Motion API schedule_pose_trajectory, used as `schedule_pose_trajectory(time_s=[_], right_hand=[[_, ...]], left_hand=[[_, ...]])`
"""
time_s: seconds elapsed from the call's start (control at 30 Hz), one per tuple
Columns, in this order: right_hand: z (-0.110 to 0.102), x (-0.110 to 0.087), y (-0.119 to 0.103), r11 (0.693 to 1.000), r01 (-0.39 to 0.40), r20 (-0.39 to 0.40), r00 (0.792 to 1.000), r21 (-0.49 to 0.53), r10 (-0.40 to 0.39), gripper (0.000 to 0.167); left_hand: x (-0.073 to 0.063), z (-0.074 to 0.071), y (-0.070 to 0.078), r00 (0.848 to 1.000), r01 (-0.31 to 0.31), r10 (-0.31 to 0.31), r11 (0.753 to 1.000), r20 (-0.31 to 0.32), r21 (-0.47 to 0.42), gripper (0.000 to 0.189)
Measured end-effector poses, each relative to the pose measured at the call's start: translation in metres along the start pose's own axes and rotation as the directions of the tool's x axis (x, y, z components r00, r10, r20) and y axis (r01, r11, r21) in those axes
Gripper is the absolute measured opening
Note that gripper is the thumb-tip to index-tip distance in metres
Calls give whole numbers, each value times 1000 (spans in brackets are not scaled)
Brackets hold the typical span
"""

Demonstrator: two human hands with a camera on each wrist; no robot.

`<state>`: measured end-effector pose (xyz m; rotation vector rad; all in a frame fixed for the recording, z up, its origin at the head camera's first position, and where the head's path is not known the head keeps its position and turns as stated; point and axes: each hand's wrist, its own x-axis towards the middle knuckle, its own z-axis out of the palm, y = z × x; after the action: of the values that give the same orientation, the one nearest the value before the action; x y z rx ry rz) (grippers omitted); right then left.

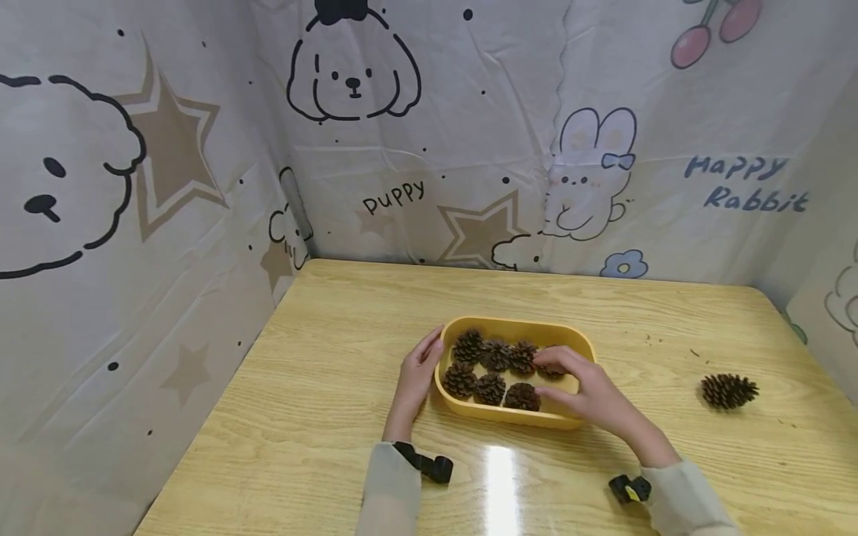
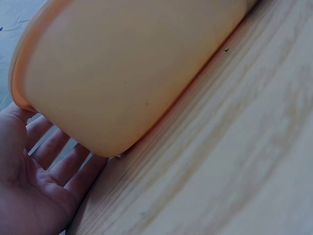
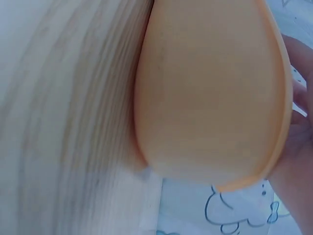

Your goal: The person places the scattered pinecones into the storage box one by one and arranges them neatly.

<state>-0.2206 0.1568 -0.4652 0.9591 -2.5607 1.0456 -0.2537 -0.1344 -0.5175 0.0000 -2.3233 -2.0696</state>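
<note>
Several brown pine cones [image 1: 491, 388] stand in two rows inside a yellow oblong box [image 1: 476, 409] on the table. My left hand [image 1: 417, 376] rests against the box's left end. In the left wrist view its thumb is at the rim, and the extended fingers [image 2: 61, 169] lie along the outer wall. My right hand [image 1: 590, 391] reaches over the right end into the box, thumb and fingers spread apart with the box floor showing between them. Its fingertips overlap the far-row pine cone [image 1: 551, 369]; the thumb tip is beside a near-row pine cone [image 1: 521, 397].
A single pine cone [image 1: 729, 391] lies on its side on the wooden table [image 1: 322, 387], right of the box. Small dark crumbs [image 1: 694, 353] are scattered near it. Printed cloth [image 1: 429, 149] hangs behind the table and along both sides.
</note>
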Motion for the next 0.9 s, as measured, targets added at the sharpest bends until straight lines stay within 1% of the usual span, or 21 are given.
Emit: schedule_pose_trajectory(time_s=[0.07, 0.13, 0.27, 0.33, 0.5, 0.57, 0.67, 0.77, 0.83, 0.9], right_hand=[[-3, -3, 2, 1000, 12, -58, 998, 6, -12, 41], [-6, -7, 4, 999, 16, -107, 994, 31, -12, 42], [-14, -16, 8, 997, 0, -200, 980, 80, 16, 46], [-18, -22, 10, 994, -17, -237, 971, 107, 42, 49], [-30, -36, 19, 986, -76, -310, 943, 145, 119, 53], [-35, -42, 22, 983, -106, -334, 930, 149, 151, 53], [-43, -52, 26, 977, -156, -376, 905, 146, 200, 51], [-52, -61, 31, 970, -207, -421, 875, 125, 240, 50], [-58, -67, 35, 962, -249, -453, 848, 115, 274, 50], [-63, -73, 38, 946, -308, -487, 814, 98, 316, 51]], left_hand=[[-2, -1, 4, 1000, 5, -5, 1000, 3, -5, 46], [-6, -2, 12, 1000, 5, -5, 1000, 10, -2, 45], [-13, -4, 27, 1000, 3, -4, 1000, 28, 9, 44], [-11, -3, 24, 1000, 2, -2, 1000, 27, 7, 44], [-1, 0, 3, 1000, 0, 0, 1000, 5, -6, 45], [1, 0, -1, 1000, -10, 10, 1000, 1, 2, 46], [1, 0, -3, 1000, -19, 19, 1000, 1, 8, 46], [1, 0, -3, 1000, -15, 15, 1000, 2, 6, 46], [0, 0, -2, 1000, -17, 17, 1000, 3, 11, 47], [0, 0, -2, 1000, -20, 20, 1000, 3, 17, 47]])
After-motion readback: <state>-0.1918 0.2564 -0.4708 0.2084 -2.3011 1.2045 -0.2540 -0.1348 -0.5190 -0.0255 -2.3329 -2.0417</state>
